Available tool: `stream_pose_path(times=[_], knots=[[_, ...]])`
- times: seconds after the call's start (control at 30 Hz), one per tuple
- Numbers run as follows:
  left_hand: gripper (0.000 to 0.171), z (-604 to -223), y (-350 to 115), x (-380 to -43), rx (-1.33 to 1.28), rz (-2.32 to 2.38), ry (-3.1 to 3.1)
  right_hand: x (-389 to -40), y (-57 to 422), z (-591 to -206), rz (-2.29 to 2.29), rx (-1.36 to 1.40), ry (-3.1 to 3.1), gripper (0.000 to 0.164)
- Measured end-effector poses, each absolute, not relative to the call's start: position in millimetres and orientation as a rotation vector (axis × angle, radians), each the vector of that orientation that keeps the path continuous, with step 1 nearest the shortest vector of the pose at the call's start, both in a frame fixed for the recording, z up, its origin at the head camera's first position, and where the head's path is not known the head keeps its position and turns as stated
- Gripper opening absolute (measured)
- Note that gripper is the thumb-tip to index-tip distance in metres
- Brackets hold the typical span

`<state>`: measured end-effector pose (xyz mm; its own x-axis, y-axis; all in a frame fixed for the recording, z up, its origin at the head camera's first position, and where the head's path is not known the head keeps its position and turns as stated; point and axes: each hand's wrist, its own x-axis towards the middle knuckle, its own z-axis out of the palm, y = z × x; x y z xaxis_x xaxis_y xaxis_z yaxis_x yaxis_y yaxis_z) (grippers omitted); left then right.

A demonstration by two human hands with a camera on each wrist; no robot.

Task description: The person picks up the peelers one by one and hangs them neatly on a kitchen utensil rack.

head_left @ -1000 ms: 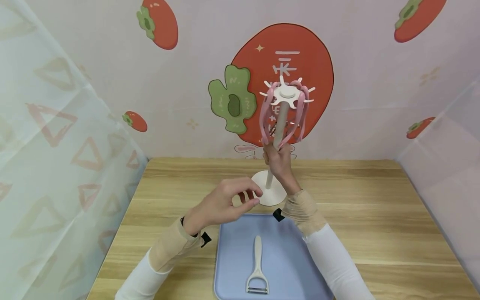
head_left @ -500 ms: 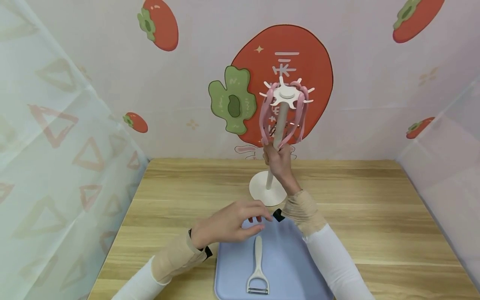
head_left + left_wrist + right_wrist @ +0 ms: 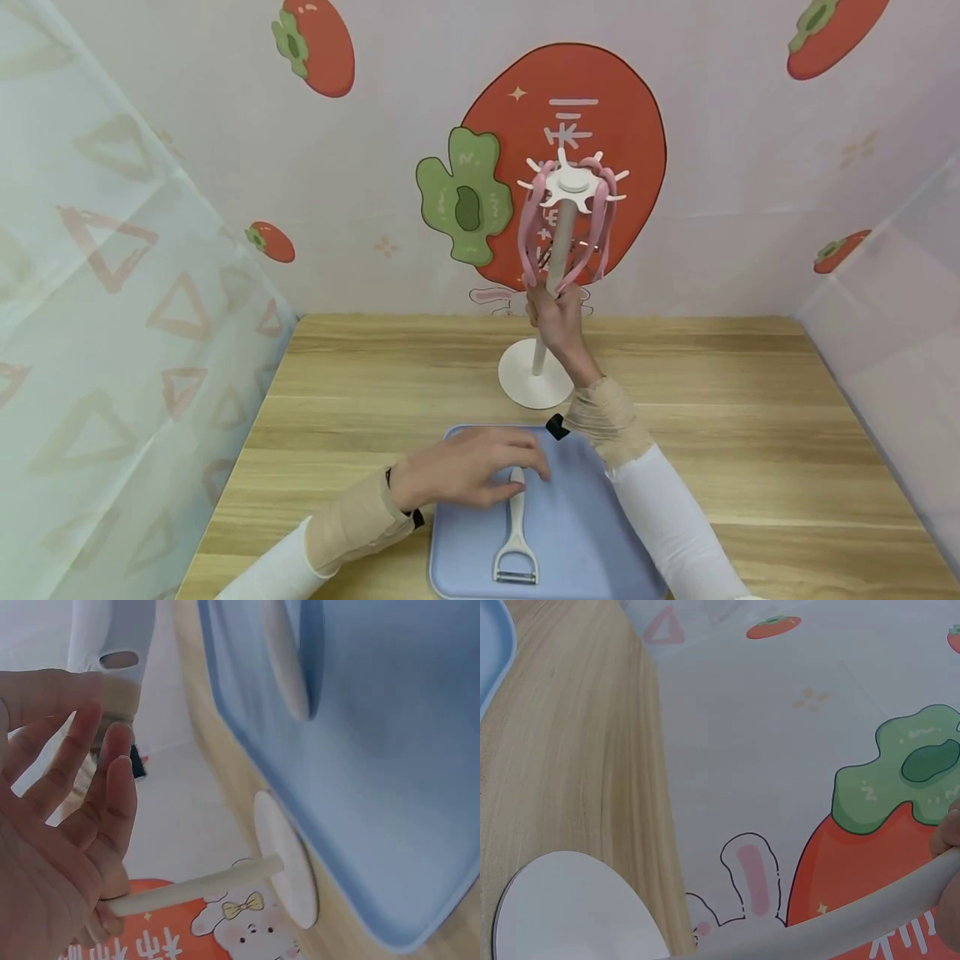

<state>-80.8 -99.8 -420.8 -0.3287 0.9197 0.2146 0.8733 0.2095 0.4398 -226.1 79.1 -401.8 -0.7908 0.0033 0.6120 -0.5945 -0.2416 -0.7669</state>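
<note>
My right hand [image 3: 557, 321] grips the pole of a white stand [image 3: 561, 246] with a round base and a pronged top. Pink looped strips [image 3: 531, 229] hang from its prongs. In the right wrist view the pale pole [image 3: 862, 915] runs into my fingers at the right edge. A white Y-shaped peeler [image 3: 516, 533] lies on a blue tray [image 3: 600, 542], handle pointing away from me. Above that handle hovers my left hand [image 3: 472, 467], fingers loosely bent and holding nothing. In the left wrist view the left hand [image 3: 67, 817] is apart from the peeler handle [image 3: 286, 667].
The stand's base [image 3: 532, 375] rests on the wooden table [image 3: 750, 450] just behind the tray. A patterned backdrop [image 3: 735, 192] rises along the table's back edge, with sheets at both sides.
My left hand has come back toward me and slightly right, from beside the stand's base to over the peeler's handle. The right hand keeps its grip on the pole.
</note>
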Motion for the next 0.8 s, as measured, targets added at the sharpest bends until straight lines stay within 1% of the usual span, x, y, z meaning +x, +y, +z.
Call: stream_pose_path(times=[0.2,0.47,0.63,0.8], knots=[[0.038,-435.9,-97.8,-74.8,1.77,0.583,2.293,-226.6,78.8,-400.2,2.086,0.715,-1.623,0.042],[0.053,-447.0,-94.9,-68.8,1.764,0.48,2.236,-225.5,78.6,-399.8,2.089,0.711,-1.616,0.041],[0.053,-452.2,-92.8,-64.0,1.783,0.404,2.234,-225.1,79.1,-400.4,2.083,0.71,-1.625,0.038],[0.049,-456.2,-92.8,-62.9,1.823,0.344,2.267,-225.6,79.1,-400.2,2.073,0.718,-1.625,0.042]])
